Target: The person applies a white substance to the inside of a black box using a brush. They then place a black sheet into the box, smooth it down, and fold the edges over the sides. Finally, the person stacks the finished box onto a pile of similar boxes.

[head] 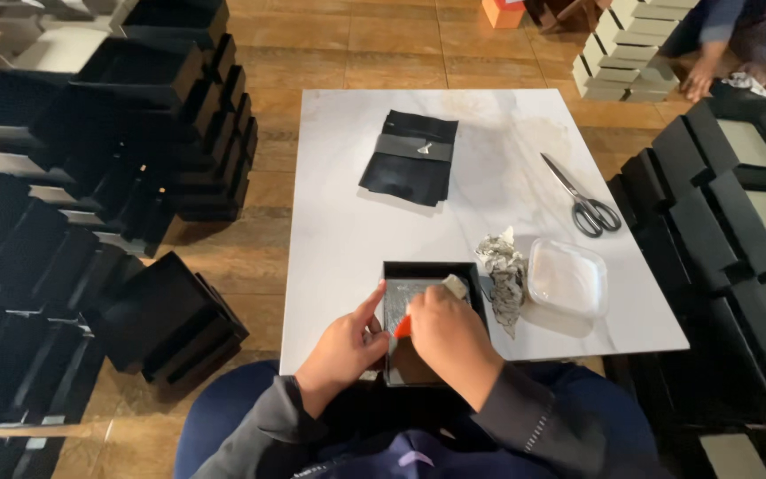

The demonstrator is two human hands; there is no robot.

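- Shallow black square cardboard box (430,270) w/ grey liner inside, sitting at near edge of white marble-look table (347,231), right in front of me.
- My right hand (450,341) is over the box, fingers curled round a small orange-handled tool (402,326); tip pressed on liner.
- My left hand (343,348) at box's left wall, fingers partly open, index on the rim.
- Crumpled grey paper (503,275) & clear plastic tub (566,278) just right of box.

One head-worn camera looks steeply down, from close above, onto the white table (356,248) ahead.
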